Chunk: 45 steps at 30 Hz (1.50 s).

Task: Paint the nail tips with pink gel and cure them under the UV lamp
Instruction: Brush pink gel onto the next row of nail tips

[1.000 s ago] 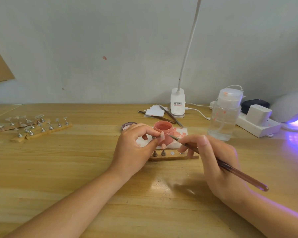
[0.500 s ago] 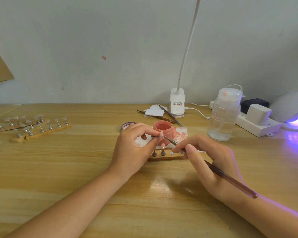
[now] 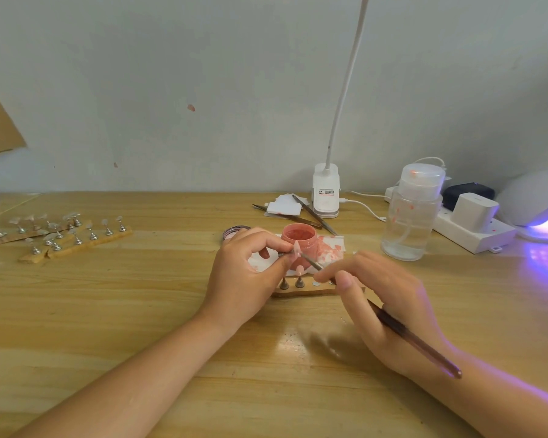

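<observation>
R hand (image 3: pixel 389 298) nearer, brush (image 3: pixel 310 262) now on nail tip (image 3: pixel 296 248)

I see the gel jar (image 3: pixel 298 238) mid-bench (image 3: pixel 108 311), a wooden holder strip (image 3: pixel 304 290) just before it. Left lie more nail stands (image 3: pixel 60 232). Behind stands the lamp clamp (image 3: pixel 326 194); the bottle (image 3: pixel 412 216) sits right, with the UV lamp (image 3: pixel 538 200) farthest right.

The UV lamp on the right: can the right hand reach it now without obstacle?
Probably yes. The table between the right hand and the UV lamp looks bare, but that hand holds the brush.
</observation>
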Tool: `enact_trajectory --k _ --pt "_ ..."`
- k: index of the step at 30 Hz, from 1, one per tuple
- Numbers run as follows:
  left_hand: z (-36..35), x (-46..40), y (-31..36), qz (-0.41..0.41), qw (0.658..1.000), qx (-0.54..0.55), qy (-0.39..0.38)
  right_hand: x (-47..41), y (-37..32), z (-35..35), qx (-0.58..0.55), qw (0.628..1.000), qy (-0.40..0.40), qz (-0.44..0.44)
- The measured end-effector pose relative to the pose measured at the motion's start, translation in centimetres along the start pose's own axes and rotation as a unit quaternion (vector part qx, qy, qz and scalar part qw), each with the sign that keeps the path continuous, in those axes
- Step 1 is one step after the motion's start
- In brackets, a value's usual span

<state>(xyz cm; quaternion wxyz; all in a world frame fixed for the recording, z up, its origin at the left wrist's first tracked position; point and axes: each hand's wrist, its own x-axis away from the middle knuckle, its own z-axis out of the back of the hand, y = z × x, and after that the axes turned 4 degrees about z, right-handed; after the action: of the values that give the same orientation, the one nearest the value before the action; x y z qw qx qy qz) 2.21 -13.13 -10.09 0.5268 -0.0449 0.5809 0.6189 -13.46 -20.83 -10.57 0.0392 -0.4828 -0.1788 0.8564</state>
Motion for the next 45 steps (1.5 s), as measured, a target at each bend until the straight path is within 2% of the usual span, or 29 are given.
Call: enact_trajectory --k 13,17,37,42,45 --pt "-0.01 0.10 0.05 0.030 1.000 -0.006 -0.001 0.01 0.16 -0.18 0.032 0.999 -0.020 0.025" --pt "-0.01 0.03 0.05 0.038 0.999 -0.009 -0.002 -0.09 0.00 -0.17 0.014 0.999 0.016 0.042" --pt "0.23 0.05 -0.11 0.020 1.000 -0.005 -0.011 0.07 0.21 -0.54 0.001 0.999 0.028 -0.022" --pt "0.21 0.03 -0.14 0.023 1.000 -0.007 -0.013 0.11 0.17 -0.44 -0.009 0.999 0.044 0.002" --pt "0.26 0.00 -0.16 0.020 1.000 -0.011 -0.020 0.14 0.11 -0.49 -0.006 0.999 0.033 -0.024"
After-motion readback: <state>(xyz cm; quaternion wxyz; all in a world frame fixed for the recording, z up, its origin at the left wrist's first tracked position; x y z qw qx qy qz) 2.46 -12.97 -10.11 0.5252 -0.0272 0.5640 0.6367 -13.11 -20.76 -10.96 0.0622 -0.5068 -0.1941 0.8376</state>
